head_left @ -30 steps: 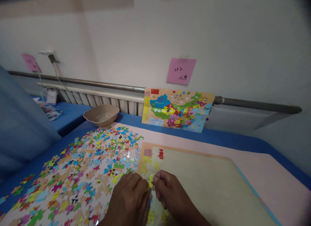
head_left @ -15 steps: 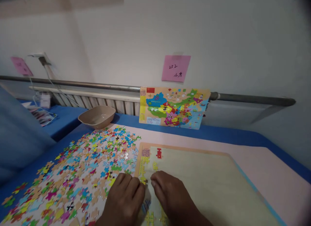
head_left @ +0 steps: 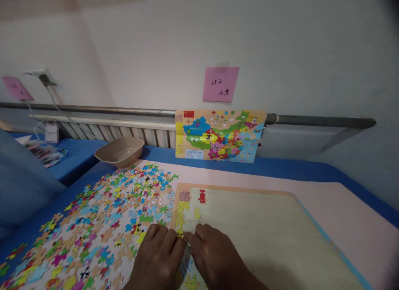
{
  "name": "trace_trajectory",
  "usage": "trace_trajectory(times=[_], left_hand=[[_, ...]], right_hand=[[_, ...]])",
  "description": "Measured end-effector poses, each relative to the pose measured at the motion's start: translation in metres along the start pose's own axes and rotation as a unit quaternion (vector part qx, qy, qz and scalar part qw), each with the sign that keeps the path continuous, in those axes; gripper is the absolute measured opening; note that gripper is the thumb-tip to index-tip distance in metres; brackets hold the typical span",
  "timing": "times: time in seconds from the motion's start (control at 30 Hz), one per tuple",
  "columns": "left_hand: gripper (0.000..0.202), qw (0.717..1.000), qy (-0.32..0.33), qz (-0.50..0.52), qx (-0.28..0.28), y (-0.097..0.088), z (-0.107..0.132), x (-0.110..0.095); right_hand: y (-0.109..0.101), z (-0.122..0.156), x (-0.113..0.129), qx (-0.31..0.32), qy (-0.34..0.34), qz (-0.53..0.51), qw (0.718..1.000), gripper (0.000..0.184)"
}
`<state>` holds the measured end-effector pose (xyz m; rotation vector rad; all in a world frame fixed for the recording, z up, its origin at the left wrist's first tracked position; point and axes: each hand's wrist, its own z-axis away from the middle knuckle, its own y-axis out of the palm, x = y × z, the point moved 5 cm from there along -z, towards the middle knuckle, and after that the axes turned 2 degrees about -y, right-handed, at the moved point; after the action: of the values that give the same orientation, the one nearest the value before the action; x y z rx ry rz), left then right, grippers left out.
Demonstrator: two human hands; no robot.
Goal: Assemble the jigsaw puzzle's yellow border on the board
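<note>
Over the left border of the wooden puzzle board [head_left: 249, 223], my left hand [head_left: 157, 254] is closed, knuckles up. Its fingertips and anything in them are hidden. My right hand [head_left: 215, 254] is closed too, thumb and finger pressed together at a yellow puzzle piece [head_left: 180, 234] in the left column. The two hands nearly meet there. Farther up the board lie a loose yellow piece [head_left: 197, 214] and a red piece [head_left: 202, 196]. Another yellow piece [head_left: 190, 283] shows below, between my wrists.
Many loose puzzle pieces [head_left: 102, 223] spread over the pink sheet at left. A beige bowl [head_left: 120, 152] stands behind them. A colourful map picture [head_left: 220, 136] leans on the wall rail [head_left: 324, 122]. A pink note [head_left: 220, 84] hangs above it.
My right hand has moved left and slightly down, closing the gap to my left hand, and its fingertips now meet the left column. The view has shifted slightly.
</note>
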<state>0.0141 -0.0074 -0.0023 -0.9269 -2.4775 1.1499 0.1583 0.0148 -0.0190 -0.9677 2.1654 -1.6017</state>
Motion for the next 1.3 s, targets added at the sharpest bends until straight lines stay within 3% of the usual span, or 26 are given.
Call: trace_trajectory(times=[0.37, 0.7, 0.93, 1.3], left_hand=[[0.019, 1.0, -0.011, -0.003, 0.008, -0.004, -0.005, 0.002], [0.023, 0.999, -0.027, -0.014, 0.019, 0.007, 0.001, 0.003], [0.026, 0.999, -0.024, -0.018, 0.036, 0.009, 0.001, 0.004], [0.029, 0.998, -0.022, -0.025, 0.048, 0.011, 0.004, 0.002]], right_hand=[[0.004, -0.001, 0.001, 0.005, -0.002, 0.023, 1.0, 0.016], [0.007, -0.003, 0.0, 0.022, 0.012, 0.026, 0.999, 0.013], [0.006, -0.003, 0.001, -0.006, 0.0, 0.037, 0.999, 0.021], [0.007, -0.004, 0.0, -0.003, 0.0, 0.042, 0.999, 0.015]])
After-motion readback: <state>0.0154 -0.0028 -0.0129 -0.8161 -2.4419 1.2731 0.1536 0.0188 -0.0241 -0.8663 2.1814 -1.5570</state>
